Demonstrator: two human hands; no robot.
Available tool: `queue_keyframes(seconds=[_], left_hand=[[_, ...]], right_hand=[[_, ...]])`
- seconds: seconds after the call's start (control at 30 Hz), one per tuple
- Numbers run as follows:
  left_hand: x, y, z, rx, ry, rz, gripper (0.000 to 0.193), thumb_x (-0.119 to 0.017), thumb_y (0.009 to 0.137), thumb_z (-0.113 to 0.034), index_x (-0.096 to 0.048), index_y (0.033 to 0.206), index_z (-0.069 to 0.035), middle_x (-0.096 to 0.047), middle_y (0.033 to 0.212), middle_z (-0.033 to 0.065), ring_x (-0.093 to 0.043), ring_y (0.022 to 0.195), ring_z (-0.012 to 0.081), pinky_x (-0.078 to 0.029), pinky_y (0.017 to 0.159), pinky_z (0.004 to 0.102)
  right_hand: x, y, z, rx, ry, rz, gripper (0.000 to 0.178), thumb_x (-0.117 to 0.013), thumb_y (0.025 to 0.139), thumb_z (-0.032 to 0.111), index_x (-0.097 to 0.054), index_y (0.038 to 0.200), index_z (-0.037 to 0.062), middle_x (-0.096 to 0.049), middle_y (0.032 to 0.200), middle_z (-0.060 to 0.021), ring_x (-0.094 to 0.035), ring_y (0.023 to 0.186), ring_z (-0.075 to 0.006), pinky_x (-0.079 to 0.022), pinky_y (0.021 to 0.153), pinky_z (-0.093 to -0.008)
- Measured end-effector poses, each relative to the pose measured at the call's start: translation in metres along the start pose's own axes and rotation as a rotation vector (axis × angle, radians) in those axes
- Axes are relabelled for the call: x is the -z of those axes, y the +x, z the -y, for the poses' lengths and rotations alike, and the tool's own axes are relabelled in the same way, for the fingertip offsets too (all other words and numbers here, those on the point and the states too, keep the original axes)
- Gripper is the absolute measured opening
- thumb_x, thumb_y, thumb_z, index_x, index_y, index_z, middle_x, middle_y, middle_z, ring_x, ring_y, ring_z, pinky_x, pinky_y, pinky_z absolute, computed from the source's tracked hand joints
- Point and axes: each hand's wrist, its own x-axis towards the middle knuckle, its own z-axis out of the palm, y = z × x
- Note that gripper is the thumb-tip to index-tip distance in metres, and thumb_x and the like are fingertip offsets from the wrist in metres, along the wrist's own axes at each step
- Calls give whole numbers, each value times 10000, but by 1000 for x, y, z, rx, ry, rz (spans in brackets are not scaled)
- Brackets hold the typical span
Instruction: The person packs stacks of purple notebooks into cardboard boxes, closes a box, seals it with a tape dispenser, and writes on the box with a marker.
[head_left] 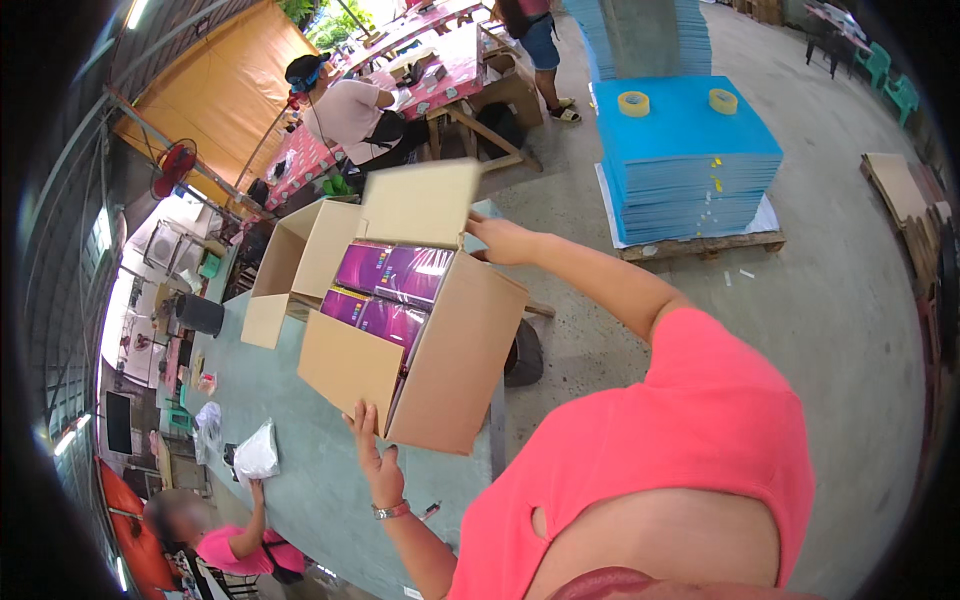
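Note:
In front of me an upright cardboard box (pixel 456 355) stands on the table with its top flaps raised. Shiny purple packs (pixel 398 272) fill it in two visible rows. At its far corner, my right hand (pixel 497 241) has its fingers bent at the edge of the far flap (pixel 420 203), which looks blurred. Some of those fingers are hidden behind the box. My left hand (pixel 376 462) touches the lower edge of the near flap (pixel 350 362), fingers stretched and thumb apart.
Beside the box, another open carton (pixel 283 262) sits on the grey-green table (pixel 320 450). A co-worker in pink (pixel 250 545) touches a white plastic bag (pixel 258 452) at the table's left. Blue sheets (pixel 690 190), topped by two tape rolls, are stacked on a pallet (pixel 705 246). Another person (pixel 345 115) sits farther back.

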Motion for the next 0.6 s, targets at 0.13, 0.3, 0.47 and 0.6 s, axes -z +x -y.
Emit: queue_keyframes(seconds=[0.13, 0.3, 0.47, 0.6], left_hand=[[-12, -1, -3, -38, 224, -63, 780, -646, 712, -50, -345, 1429, -108, -277, 1526, 128, -88, 1447, 359, -104, 1166, 489], [-18, 6, -11, -100, 319, -90, 818, -733, 693, -135, -348, 1415, -112, -279, 1515, 118, -108, 1427, 412, -137, 1150, 534], [-30, 10, -16, -63, 240, -186, 703, -718, 779, -225, -398, 1391, -90, -349, 1477, 147, -169, 1424, 363, -109, 1163, 494], [-58, 29, 5, 205, -374, -589, 559, -483, 972, -429, -511, 1207, 77, -524, 1253, 175, -545, 1065, 231, -455, 911, 366]], right_hand=[[26, 12, 36, 278, -347, 21, 783, -617, 776, 61, -301, 1469, 242, -259, 1518, -150, -439, 1259, -375, -376, 1040, -419], [38, 58, 26, 455, -225, 535, 815, -501, 723, -99, -476, 1360, 409, -309, 1512, -123, -380, 1330, -348, -342, 1070, -403], [43, 72, 22, 176, 185, 735, 748, -477, 706, -104, -518, 1364, 250, -274, 1533, -113, -350, 1360, -309, -263, 1106, -410], [15, 85, -25, -53, 943, 637, 548, -536, 764, -15, -575, 1290, 133, -473, 1388, -59, -404, 1298, -212, -305, 1059, -424]])
